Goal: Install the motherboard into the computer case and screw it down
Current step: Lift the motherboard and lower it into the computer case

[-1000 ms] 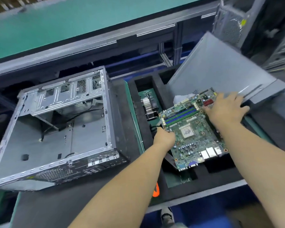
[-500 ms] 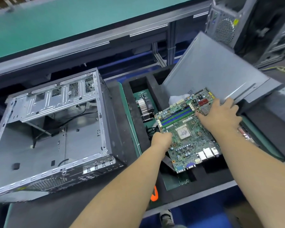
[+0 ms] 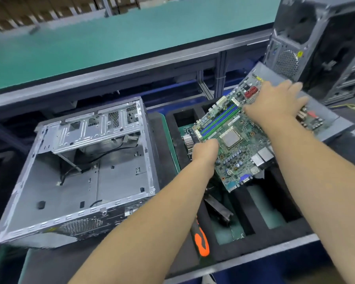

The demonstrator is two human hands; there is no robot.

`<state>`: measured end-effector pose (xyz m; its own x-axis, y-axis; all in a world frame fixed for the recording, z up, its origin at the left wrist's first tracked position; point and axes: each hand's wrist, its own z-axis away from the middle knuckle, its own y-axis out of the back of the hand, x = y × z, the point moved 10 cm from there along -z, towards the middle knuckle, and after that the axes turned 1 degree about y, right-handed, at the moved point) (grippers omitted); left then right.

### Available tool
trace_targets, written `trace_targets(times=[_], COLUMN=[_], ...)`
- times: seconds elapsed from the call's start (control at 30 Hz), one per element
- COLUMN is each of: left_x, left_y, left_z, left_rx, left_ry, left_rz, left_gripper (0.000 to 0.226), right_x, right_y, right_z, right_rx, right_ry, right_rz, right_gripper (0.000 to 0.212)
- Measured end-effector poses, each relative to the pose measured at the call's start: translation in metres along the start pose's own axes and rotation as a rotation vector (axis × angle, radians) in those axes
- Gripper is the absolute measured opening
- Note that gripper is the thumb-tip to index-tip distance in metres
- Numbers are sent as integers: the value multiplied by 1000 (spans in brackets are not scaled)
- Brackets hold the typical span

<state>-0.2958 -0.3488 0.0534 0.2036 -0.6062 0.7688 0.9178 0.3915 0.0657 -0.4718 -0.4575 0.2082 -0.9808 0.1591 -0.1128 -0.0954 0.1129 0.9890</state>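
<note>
Head view shows the motherboard [image 3: 233, 144] held up in both hands over a black foam tray [image 3: 262, 228], tilted so its port end points down toward the person and its far end rides higher. The left hand [image 3: 205, 151] grips the board's left edge, fingers curled under it where I cannot see them; the right hand [image 3: 275, 105] lies over the far right part, fingers spread along and over the upper edge. Holding it by the rims like that looks deliberate, I'd say, keeping skin off the socket and the blue memory slots in the middle. The open computer case [image 3: 86, 171] lies on its side on the bench just left of the tray, its open face up, floor pan bare apart from a few loose cables near the drive cage. That gives the board a broad opening to come down into, though the case's raised right wall stands between tray and pan, so the board would need to pass over it. A grey side panel [image 3: 324, 111] leans behind the right hand, close enough to catch a corner. An orange-handled screwdriver [image 3: 201, 240] lies at the tray's near edge, untouched.
</note>
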Motion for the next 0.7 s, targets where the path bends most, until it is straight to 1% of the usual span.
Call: trace_targets(times=[0.07, 0.17, 0.3, 0.37, 0.43, 0.5, 0.63, 0.7], left_x=[36, 85, 131, 146, 153, 150, 130, 122], left_y=[23, 74, 166, 216, 265, 309, 380, 404], left_z=[9, 26, 46, 57, 67, 74, 80, 82], left_rx=[46, 121, 272, 345, 426, 489, 559, 556], left_ry=[-89, -208, -344, -391, -407, -390, -331, -297], left_rz=[7, -2, -36, -90, -175, -269, -423, -511], left_gripper=[21, 6, 14, 5, 14, 12, 12, 17], right_x=[-25, -67, -131, -164, -197, -230, -283, -298], right_y=[35, 73, 89, 84, 71, 55, 21, 8], right_z=[-1, 6, 31, 47, 63, 81, 122, 142], right_rx=[57, 86, 39, -17, -98, -193, -361, -423], right_ry=[11, 46, 131, 178, 221, 276, 405, 433], right_rz=[-41, -124, -230, -268, -265, -228, -112, -71], right_gripper=[60, 63, 76, 84, 92, 96, 81, 79])
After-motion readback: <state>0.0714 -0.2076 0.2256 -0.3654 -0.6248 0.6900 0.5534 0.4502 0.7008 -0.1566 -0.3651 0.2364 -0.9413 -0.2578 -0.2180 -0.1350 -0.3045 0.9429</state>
